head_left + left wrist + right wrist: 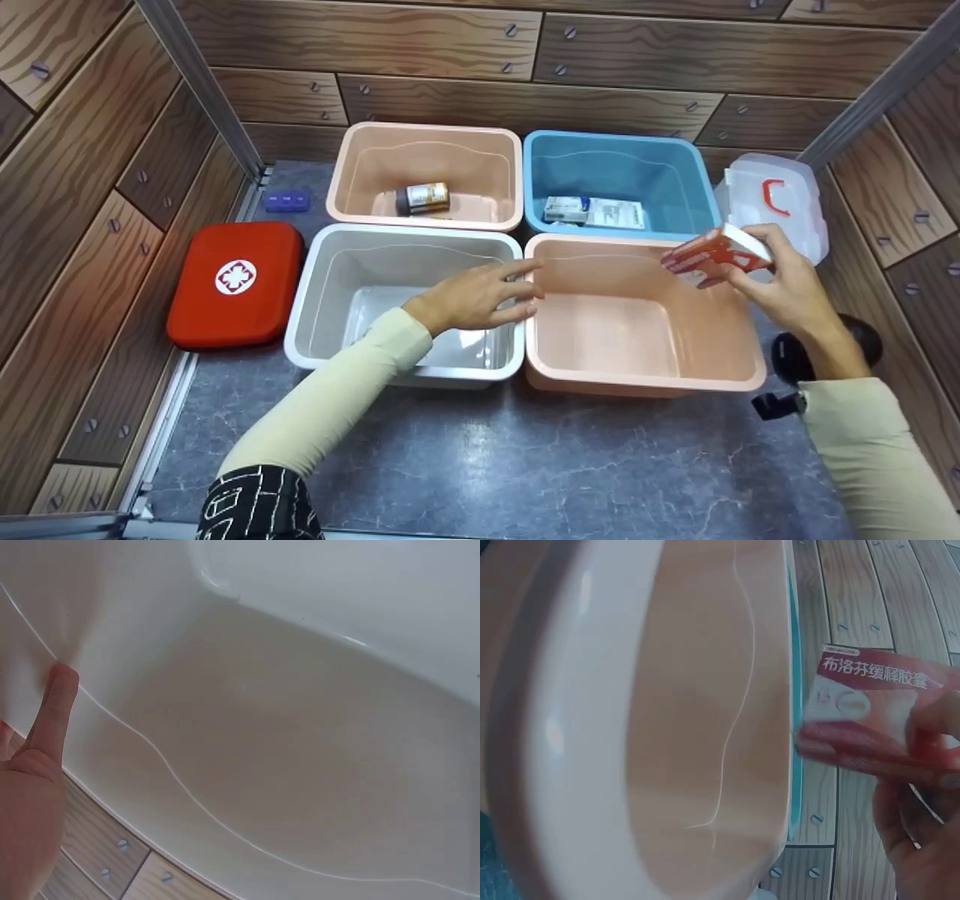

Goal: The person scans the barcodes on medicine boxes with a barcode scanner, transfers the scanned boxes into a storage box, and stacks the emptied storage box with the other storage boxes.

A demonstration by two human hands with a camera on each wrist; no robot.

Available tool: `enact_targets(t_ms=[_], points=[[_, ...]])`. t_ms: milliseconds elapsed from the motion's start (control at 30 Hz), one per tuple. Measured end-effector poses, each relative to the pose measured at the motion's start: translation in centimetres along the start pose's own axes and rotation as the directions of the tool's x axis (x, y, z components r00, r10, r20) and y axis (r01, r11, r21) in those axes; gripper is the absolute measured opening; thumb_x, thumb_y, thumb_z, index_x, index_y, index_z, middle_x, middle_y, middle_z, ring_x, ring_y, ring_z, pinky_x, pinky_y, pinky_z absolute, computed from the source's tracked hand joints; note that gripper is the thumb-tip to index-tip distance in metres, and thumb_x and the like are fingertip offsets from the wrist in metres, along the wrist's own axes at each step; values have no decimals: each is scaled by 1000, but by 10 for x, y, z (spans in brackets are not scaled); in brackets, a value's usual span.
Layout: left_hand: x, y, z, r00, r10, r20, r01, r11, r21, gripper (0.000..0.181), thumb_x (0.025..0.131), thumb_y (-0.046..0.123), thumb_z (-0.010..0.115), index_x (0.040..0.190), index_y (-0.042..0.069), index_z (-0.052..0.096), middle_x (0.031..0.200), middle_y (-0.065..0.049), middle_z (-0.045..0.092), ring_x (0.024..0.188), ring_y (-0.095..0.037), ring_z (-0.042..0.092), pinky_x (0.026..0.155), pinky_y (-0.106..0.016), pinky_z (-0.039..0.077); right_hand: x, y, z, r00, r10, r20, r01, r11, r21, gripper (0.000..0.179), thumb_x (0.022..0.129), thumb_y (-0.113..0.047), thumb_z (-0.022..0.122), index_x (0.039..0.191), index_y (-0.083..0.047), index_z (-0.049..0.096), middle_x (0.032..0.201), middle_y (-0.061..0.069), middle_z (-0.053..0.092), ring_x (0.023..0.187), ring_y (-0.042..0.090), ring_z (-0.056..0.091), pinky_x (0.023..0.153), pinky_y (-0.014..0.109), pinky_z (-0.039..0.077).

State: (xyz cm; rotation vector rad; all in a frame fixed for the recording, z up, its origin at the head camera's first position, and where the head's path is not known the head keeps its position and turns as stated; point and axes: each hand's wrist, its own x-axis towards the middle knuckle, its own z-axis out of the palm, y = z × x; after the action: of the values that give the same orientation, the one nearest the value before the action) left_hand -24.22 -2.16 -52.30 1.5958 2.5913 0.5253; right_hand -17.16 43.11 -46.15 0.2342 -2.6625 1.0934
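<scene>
My right hand pinches a red and white medicine box between thumb and fingers, tilted above the right part of the front peach bin. Chinese print shows on the face of the medicine box in the right wrist view. My left hand reaches across the grey-white bin, its fingers loosely spread over the rim beside the peach bin. In the left wrist view, a digit of the left hand lies along that bin's inner wall.
Behind, another peach bin holds a brown bottle, and a blue bin holds several medicine boxes. A red first-aid case and purple pill box lie left. A clear case and black object stand right.
</scene>
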Motion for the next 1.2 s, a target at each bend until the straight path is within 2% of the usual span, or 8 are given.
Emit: enact_targets(t_ms=[100, 300, 467, 633, 767, 967, 1067, 1200], points=[[0, -1, 1, 1000, 0, -1, 0, 1000, 3, 44, 116, 48, 47, 146, 23, 67, 174, -13, 41, 145, -36, 60, 120, -51, 50, -2, 2, 0, 1000, 22, -16, -21, 1000, 12, 51, 91, 6, 80, 134, 5, 52, 104, -24, 62, 84, -4, 57, 68, 7, 45], [0, -1, 2, 1000, -2, 0, 2, 1000, 4, 44, 116, 48, 46, 147, 24, 67, 174, -13, 41, 146, -36, 59, 121, -51, 49, -6, 6, 2, 1000, 29, 6, -30, 999, 12, 54, 95, 3, 79, 142, 3, 54, 111, -27, 61, 89, -3, 58, 73, 6, 47], [0, 0, 2, 1000, -7, 7, 7, 1000, 0, 45, 116, 49, 45, 148, 24, 67, 175, -13, 40, 148, -36, 58, 122, -52, 49, -10, 10, 1, 997, 61, -36, -61, 998, -4, 40, 99, -5, 77, 134, 4, 59, 98, -26, 59, 82, -1, 51, 67, 12, 41], [0, 0, 1, 1000, -5, 4, 5, 1000, -10, 45, 116, 49, 46, 147, 24, 67, 175, -13, 40, 146, -36, 59, 121, -52, 50, -11, 17, 1, 994, 80, -75, -75, 995, 67, 41, 93, 4, 80, 125, 7, 56, 95, -25, 63, 81, -6, 57, 68, 7, 45], [0, -2, 2, 1000, -6, 2, 6, 1000, -11, 45, 116, 49, 46, 146, 24, 68, 174, -12, 41, 144, -35, 61, 119, -51, 51, -13, 19, 2, 996, 77, -35, -73, 992, 107, 51, 91, 8, 81, 134, 7, 53, 100, -29, 67, 84, -11, 63, 71, 5, 52], [0, -1, 2, 1000, -7, 4, 7, 1000, -19, 44, 116, 48, 46, 146, 24, 68, 174, -13, 41, 145, -36, 60, 119, -52, 51, -18, 22, 4, 998, 57, -12, -57, 998, 14, 53, 96, 2, 77, 144, 5, 56, 108, -37, 59, 94, -14, 59, 79, 2, 48], [0, -1, 2, 1000, -9, 5, 9, 1000, -17, 44, 116, 48, 46, 146, 24, 67, 174, -13, 41, 146, -37, 59, 119, -53, 51, -20, 22, 5, 997, 62, -40, -62, 998, 8, 42, 99, -3, 77, 137, 5, 61, 105, -36, 60, 91, -13, 60, 77, 2, 48], [0, -1, 2, 1000, -10, 4, 10, 1000, -16, 45, 116, 48, 46, 147, 24, 67, 174, -12, 41, 146, -37, 59, 119, -53, 51, -22, 25, 3, 991, 60, -121, -60, 998, 1, 38, 94, 0, 80, 129, 5, 65, 96, -33, 61, 85, -10, 57, 74, 3, 44]])
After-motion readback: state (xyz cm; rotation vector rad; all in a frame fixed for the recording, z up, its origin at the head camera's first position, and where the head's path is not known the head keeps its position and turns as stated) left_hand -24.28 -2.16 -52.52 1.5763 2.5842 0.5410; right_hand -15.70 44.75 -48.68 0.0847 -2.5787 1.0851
